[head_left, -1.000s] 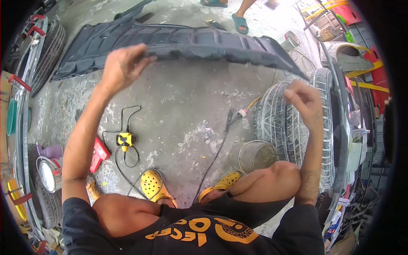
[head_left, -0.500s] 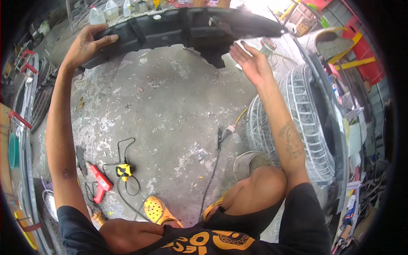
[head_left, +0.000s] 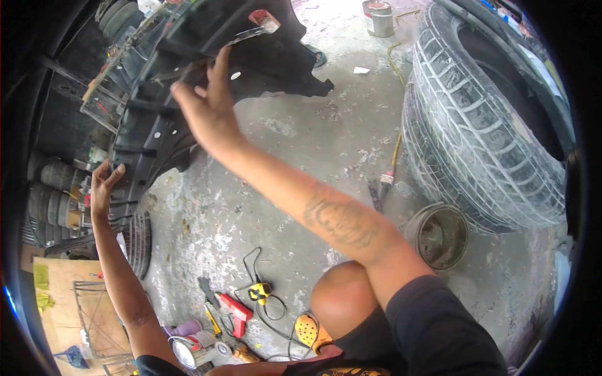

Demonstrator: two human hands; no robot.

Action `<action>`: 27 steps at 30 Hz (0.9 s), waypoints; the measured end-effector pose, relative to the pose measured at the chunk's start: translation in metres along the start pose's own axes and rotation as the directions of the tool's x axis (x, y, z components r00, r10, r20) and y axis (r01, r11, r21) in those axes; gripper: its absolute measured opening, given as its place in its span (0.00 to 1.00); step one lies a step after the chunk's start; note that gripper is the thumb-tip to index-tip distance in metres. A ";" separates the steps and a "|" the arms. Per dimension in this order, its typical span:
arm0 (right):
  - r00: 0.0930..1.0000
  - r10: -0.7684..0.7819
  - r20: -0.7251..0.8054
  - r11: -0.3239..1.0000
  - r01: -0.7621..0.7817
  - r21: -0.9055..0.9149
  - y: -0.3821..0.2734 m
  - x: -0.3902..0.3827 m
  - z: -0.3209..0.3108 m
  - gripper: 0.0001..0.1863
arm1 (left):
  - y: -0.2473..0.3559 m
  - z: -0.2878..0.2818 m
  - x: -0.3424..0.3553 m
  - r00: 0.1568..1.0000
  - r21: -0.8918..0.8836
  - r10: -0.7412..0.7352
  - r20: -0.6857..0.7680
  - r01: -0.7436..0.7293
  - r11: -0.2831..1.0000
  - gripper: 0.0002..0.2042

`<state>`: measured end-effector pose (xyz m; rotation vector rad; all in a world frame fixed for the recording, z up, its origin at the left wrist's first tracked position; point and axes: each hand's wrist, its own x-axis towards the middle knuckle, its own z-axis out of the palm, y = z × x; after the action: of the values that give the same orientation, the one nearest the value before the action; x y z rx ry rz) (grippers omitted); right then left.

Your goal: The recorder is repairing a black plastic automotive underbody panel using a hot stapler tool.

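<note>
A large black moulded plastic panel (head_left: 266, 66), ribbed and curved like a car part, stands tilted across the upper left. My left hand (head_left: 103, 191) grips its near left edge, thumb on one side and fingers partly hidden behind. My right hand (head_left: 213, 119) is in front of the panel's middle, slightly blurred, with its fingers spread and nothing in them. Whether its fingertips touch the panel I cannot tell. A shiny strip with a reddish end (head_left: 263, 25) lies against the panel above that hand.
Two dusty tyres (head_left: 476, 119) are stacked at the right, beside a metal bucket (head_left: 439, 235). On the concrete floor lie a red gun-shaped tool (head_left: 237, 315), a yellow-black corded device (head_left: 259, 292) and an open can (head_left: 188, 351). A paint can (head_left: 378, 17) stands far right.
The panel has swung to the left and tilted with my left hand on it. My right hand has crossed leftward to its middle. The view has turned left.
</note>
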<state>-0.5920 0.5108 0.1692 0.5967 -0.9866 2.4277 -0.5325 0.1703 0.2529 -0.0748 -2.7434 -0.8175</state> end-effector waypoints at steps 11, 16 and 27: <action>0.987 0.158 -0.036 0.955 -0.162 -0.248 -0.024 0.006 0.084 0.63 | -0.022 -0.070 -0.007 0.976 -0.026 -0.180 0.124 0.185 0.982 0.14; 0.960 0.279 0.033 0.946 -0.269 -0.181 -0.026 0.008 0.086 0.63 | -0.001 -0.040 -0.017 0.981 -0.162 -0.170 0.096 0.184 0.970 0.14; 0.999 -0.021 -0.038 0.976 0.029 0.214 0.003 0.001 0.010 0.47 | 0.003 0.026 -0.071 0.963 -0.111 -0.269 0.004 0.268 0.957 0.13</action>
<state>-0.5921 0.5012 0.1745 0.6312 -0.7029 2.5320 -0.4706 0.1889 0.2137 0.2871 -2.7322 -1.0361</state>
